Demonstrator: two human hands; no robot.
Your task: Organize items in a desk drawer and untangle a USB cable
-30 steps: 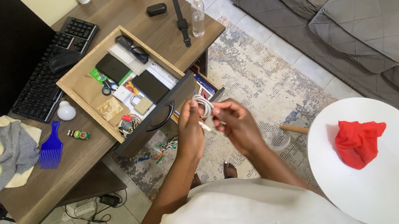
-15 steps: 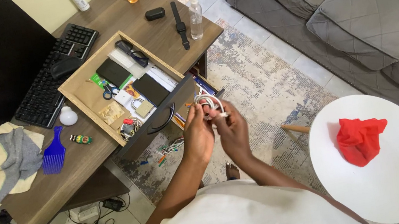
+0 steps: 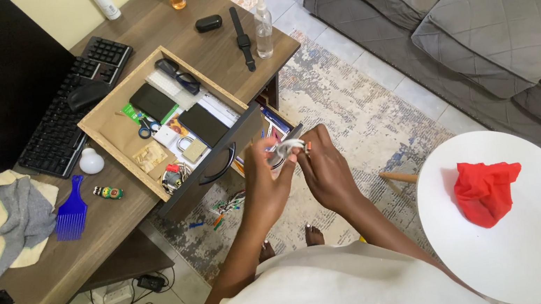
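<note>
From the head camera, the left hand [image 3: 263, 174] and the right hand [image 3: 323, 166] meet just past the front edge of the desk [image 3: 84, 231], below the pulled-out drawer [image 3: 215, 158]. Both sets of fingers pinch a coiled white cable [image 3: 284, 148], held between them so the loops stay gathered. The drawer rests on the desk's top, its contents exposed. To the right, a red cloth [image 3: 486, 191] lies on a round white table [image 3: 511, 259].

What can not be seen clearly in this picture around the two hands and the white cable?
Head view:
- White cable: the left hand and right hand cover most of it; its ends cannot be made out.
- Lower drawer: contents mostly hidden behind the upper drawer and the hands.
- Small items on the rug: too small to identify.
</note>
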